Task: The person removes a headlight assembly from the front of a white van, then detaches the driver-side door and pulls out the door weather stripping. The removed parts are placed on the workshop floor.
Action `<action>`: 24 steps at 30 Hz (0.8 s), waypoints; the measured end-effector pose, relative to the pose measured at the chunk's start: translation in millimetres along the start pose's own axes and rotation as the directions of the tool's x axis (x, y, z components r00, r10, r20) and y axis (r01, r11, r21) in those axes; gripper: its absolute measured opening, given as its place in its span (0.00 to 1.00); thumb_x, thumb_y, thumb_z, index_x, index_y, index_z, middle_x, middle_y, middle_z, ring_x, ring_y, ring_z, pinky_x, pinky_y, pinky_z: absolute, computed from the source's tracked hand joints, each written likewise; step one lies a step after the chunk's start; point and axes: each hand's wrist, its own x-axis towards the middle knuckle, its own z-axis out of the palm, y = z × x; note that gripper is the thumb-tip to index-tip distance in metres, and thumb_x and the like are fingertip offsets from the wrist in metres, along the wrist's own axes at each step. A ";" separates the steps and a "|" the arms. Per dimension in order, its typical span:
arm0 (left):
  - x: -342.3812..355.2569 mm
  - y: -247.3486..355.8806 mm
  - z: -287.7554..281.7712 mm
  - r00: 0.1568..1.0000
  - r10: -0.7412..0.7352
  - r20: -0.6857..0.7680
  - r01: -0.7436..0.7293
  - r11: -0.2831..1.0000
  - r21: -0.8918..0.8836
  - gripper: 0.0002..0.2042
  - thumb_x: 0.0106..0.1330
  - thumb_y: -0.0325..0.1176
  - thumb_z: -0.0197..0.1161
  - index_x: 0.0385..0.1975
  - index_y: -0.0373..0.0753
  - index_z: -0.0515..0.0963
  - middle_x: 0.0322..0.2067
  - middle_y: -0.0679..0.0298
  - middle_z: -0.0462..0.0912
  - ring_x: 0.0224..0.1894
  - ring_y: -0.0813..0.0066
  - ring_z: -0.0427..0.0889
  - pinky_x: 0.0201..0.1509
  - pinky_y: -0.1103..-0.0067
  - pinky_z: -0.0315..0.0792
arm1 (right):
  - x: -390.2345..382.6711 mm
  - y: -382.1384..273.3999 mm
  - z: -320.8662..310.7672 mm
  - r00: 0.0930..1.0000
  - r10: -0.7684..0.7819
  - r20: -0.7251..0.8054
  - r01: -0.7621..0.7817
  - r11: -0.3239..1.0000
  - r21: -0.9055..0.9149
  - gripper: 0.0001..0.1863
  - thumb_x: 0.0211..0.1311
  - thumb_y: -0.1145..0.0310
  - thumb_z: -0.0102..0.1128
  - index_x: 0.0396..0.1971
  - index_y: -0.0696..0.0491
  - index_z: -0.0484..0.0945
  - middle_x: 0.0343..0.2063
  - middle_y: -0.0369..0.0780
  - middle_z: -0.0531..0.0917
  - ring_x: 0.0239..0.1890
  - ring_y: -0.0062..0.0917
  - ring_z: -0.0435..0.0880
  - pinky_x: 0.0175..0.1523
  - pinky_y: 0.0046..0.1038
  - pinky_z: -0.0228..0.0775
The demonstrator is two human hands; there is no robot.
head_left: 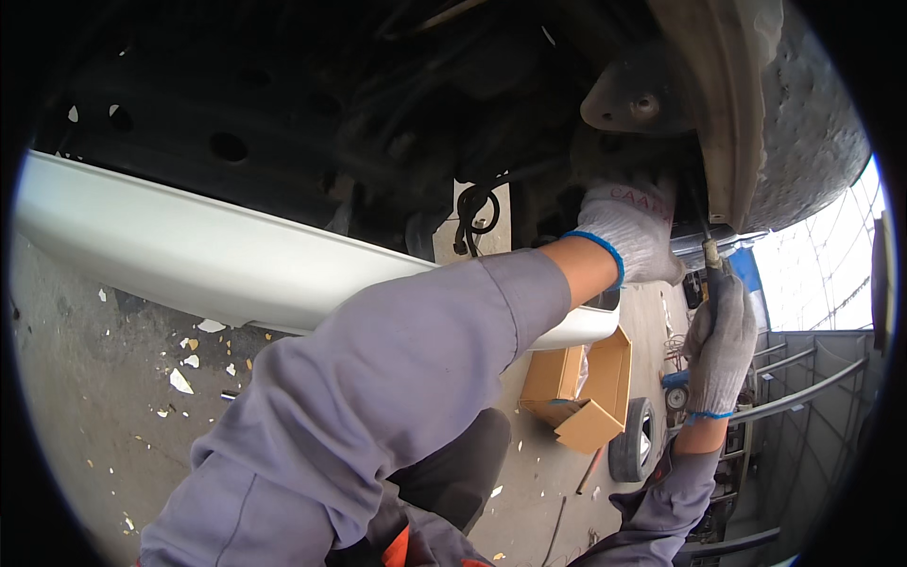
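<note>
Grey sleeve (397,369) looms closest! Left hand (633,231) reaches into the dark underside, fingers hidden, grip impossible to tell; right hand (723,345) wraps round a slim tool (712,254) beside the metal flange (733,142), where a loose hold could let it slip.

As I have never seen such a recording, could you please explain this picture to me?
A fisheye camera on a person's head looks down at their work; no robot is involved, and the wide lens bends straight edges. The gloved left hand reaches into what looks like a vehicle's dark underside, near a white body panel; its grip is hidden. The gloved right hand holds a slim shafted tool. On the concrete floor are an open cardboard box, a tire and pale fragments.
</note>
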 end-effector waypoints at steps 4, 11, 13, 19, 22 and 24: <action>1.2 -0.9 -4.8 0.996 -0.001 0.093 0.006 0.999 -0.053 0.39 0.53 0.60 0.69 0.57 0.33 0.76 0.46 0.51 0.88 0.45 0.58 0.90 0.49 0.65 0.83 | 7.4 9.5 -4.9 0.627 -0.768 0.134 0.599 0.364 -0.713 0.21 0.74 0.67 0.60 0.60 0.62 0.75 0.29 0.40 0.83 0.25 0.20 0.79 0.28 0.27 0.70; -4.2 0.7 2.3 0.996 -0.002 -0.093 0.001 1.000 -0.013 0.45 0.53 0.57 0.72 0.67 0.32 0.68 0.54 0.48 0.84 0.52 0.54 0.87 0.53 0.60 0.81 | -5.2 -1.3 9.7 0.990 0.064 -0.125 -0.044 0.987 0.152 0.15 0.77 0.61 0.54 0.42 0.58 0.80 0.14 0.31 0.71 0.15 0.13 0.68 0.20 0.20 0.58; -4.1 1.5 -0.9 0.998 -0.009 -0.066 0.010 1.000 0.005 0.46 0.53 0.57 0.72 0.68 0.32 0.67 0.56 0.47 0.83 0.54 0.53 0.87 0.54 0.59 0.81 | -2.4 0.8 -0.7 0.996 0.075 -0.037 -0.076 0.997 -0.009 0.14 0.75 0.62 0.56 0.48 0.58 0.79 0.18 0.34 0.75 0.17 0.20 0.74 0.23 0.25 0.65; -2.0 -1.1 -2.9 1.000 0.001 -0.026 -0.002 0.999 -0.034 0.45 0.54 0.57 0.71 0.67 0.32 0.67 0.56 0.47 0.83 0.55 0.53 0.86 0.54 0.60 0.80 | 6.6 14.9 12.8 0.816 -0.573 0.077 0.312 0.324 -0.893 0.19 0.71 0.61 0.64 0.56 0.54 0.79 0.35 0.46 0.87 0.37 0.41 0.88 0.40 0.38 0.78; -4.0 0.7 -6.4 1.000 -0.005 0.003 0.005 0.999 -0.049 0.44 0.54 0.57 0.70 0.66 0.32 0.68 0.56 0.48 0.83 0.54 0.53 0.87 0.54 0.60 0.80 | 16.5 1.8 6.0 0.944 -0.319 -0.082 0.235 0.825 -0.514 0.15 0.73 0.59 0.61 0.42 0.57 0.82 0.20 0.42 0.81 0.24 0.33 0.83 0.34 0.34 0.74; -7.0 1.2 -6.7 1.000 -0.014 0.003 0.014 0.999 -0.048 0.43 0.55 0.57 0.70 0.65 0.32 0.70 0.55 0.48 0.84 0.54 0.53 0.87 0.55 0.61 0.81 | 9.8 -11.9 9.9 0.966 0.260 -0.010 -0.248 0.930 0.273 0.17 0.74 0.55 0.59 0.33 0.53 0.82 0.13 0.27 0.64 0.13 0.11 0.58 0.19 0.22 0.49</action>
